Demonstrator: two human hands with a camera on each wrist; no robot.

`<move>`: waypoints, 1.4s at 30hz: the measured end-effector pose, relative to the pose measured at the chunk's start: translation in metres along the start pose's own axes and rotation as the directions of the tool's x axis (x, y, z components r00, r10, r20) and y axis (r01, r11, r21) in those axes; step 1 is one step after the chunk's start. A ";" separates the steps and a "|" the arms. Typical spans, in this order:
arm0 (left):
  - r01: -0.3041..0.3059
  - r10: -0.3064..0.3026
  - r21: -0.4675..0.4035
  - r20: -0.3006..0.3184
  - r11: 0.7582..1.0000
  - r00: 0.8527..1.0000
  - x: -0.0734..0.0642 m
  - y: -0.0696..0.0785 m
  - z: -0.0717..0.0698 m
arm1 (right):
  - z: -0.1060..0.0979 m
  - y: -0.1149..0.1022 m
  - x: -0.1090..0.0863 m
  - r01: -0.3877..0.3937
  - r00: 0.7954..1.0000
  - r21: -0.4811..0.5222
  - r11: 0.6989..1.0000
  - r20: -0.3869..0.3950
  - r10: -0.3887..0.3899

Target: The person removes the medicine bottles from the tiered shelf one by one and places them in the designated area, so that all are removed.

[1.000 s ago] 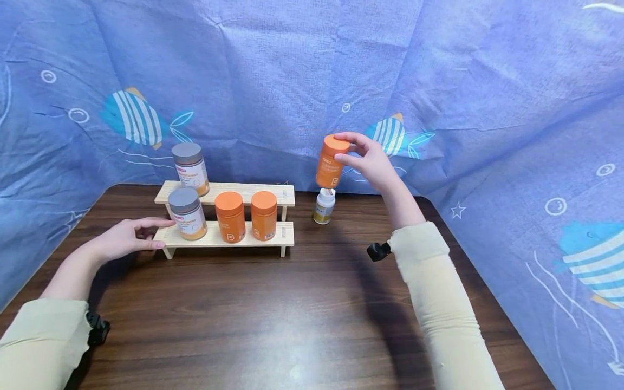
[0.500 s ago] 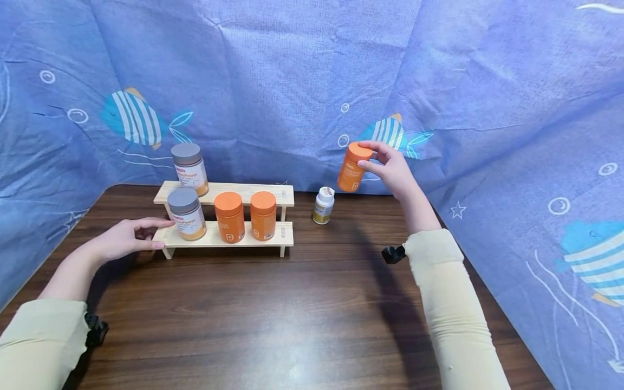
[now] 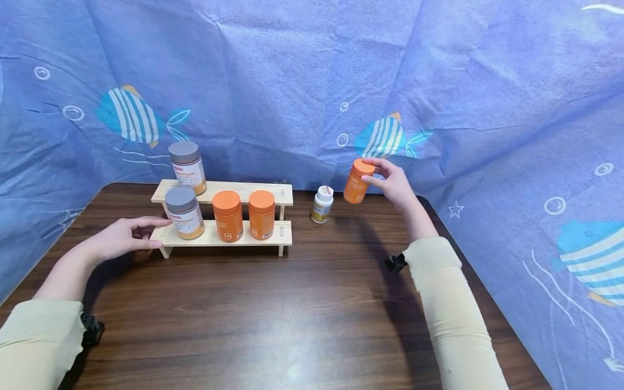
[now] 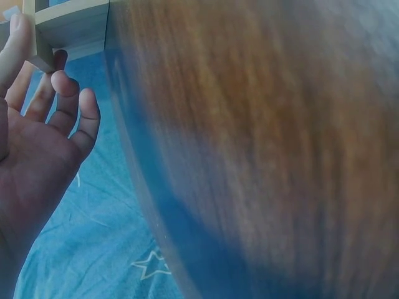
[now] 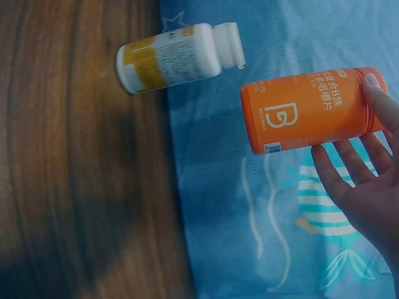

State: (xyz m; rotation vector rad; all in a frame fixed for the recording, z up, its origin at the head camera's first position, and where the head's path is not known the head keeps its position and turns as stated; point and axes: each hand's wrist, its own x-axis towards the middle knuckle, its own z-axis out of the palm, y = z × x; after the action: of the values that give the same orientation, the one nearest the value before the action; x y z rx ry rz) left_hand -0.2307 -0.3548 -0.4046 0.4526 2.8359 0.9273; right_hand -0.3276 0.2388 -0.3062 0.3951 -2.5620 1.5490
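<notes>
In the head view, my right hand [image 3: 394, 184] holds an orange supplement jar [image 3: 357, 187] by its lid end, thumb in front, near the table's back edge. The right wrist view shows the jar's printed label [image 5: 305, 109] and the fingers along its side. A small white bottle with a yellow label [image 3: 322, 205] stands left of it. My left hand [image 3: 119, 238] grips the left end of the two-step wooden shelf [image 3: 283, 233], thumb at the front; its fingers are partly hidden behind the wood [image 4: 75, 28] in the left wrist view. Beside those fingers stands a grey-lidded jar [image 3: 187, 219].
Two orange jars, one at the middle [image 3: 228, 219] and one to its right [image 3: 261, 216], share the lower step. Another grey-lidded jar [image 3: 189, 172] is on the upper step. A blue fish-print cloth [image 3: 273, 81] hangs behind the dark wooden table [image 3: 234, 314].
My right hand has carried the orange jar rightward from above the white bottle, then lowered it beside the bottle. The left hand keeps its place on the shelf.
</notes>
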 end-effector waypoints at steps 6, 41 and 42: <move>-0.004 0.004 0.003 -0.006 1.000 1.000 0.001 0.000 0.000 | 0.006 0.021 -0.004 0.002 1.000 -0.010 1.000 -0.021 -0.002; 0.021 -0.021 -0.011 0.014 1.000 1.000 -0.002 0.004 -0.001 | 0.045 0.065 -0.025 -0.118 0.991 0.115 0.986 -0.055 0.125; 0.028 -0.028 -0.009 0.013 1.000 1.000 -0.001 0.004 -0.001 | 0.045 0.069 -0.023 -0.116 0.991 0.111 0.987 -0.055 0.123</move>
State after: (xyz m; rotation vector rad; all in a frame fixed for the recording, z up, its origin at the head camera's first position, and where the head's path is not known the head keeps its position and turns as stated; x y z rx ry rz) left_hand -0.2286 -0.3527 -0.4019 0.4151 2.8181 0.9287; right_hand -0.3236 0.2334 -0.3911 0.2032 -2.5046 1.7169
